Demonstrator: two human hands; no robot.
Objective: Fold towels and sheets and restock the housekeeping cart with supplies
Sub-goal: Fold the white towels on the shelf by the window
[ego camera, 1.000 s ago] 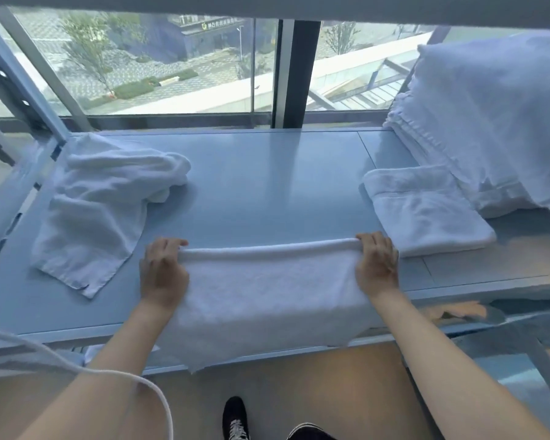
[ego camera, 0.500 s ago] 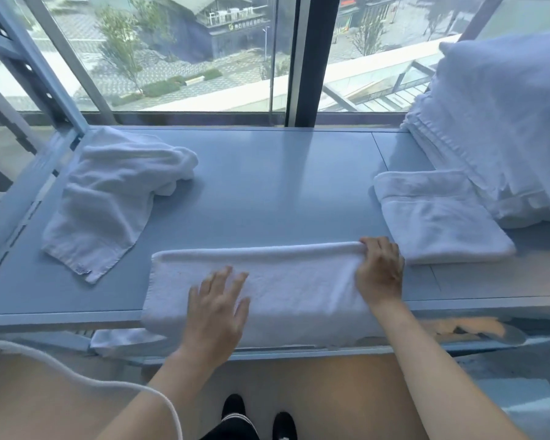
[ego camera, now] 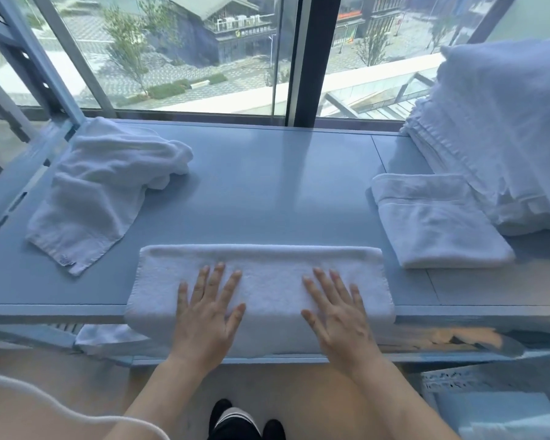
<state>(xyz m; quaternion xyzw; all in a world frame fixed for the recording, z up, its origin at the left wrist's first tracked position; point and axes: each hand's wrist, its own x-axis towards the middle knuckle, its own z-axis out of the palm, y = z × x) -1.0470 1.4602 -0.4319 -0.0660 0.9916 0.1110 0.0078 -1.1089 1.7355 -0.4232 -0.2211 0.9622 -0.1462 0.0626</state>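
**Desk:** What am I looking at, front and centre?

**Operator:** A white towel (ego camera: pixel 261 281), folded into a long band, lies across the near edge of the blue worktop (ego camera: pixel 267 185), its near side drooping over the lip. I have both palms down on it: my left hand (ego camera: pixel 208 312) and right hand (ego camera: pixel 337 315) rest flat, fingers straight and spread, gripping nothing. I judge that is to press the fold so the layers stay put.

**Desk:** Why so close to the edge?

**Operator:** It keeps the work within reach of my arms, I think, and leaves the middle of the worktop free for the next fold.

**Desk:** And around it?

**Operator:** To the right, near but apart, sits a folded towel (ego camera: pixel 438 223), squared off, likely the finished one. Behind that rises a tall stack of linen (ego camera: pixel 502 128) against the window (ego camera: pixel 188 52). Far left, a crumpled towel (ego camera: pixel 99 185) lies loose, probably waiting its turn. A scrap of white cloth (ego camera: pixel 105 338) shows on the lower shelf under the left corner; I cannot tell whether it belongs to my towel.

**Desk:** The cart?

**Operator:** Not in my view.
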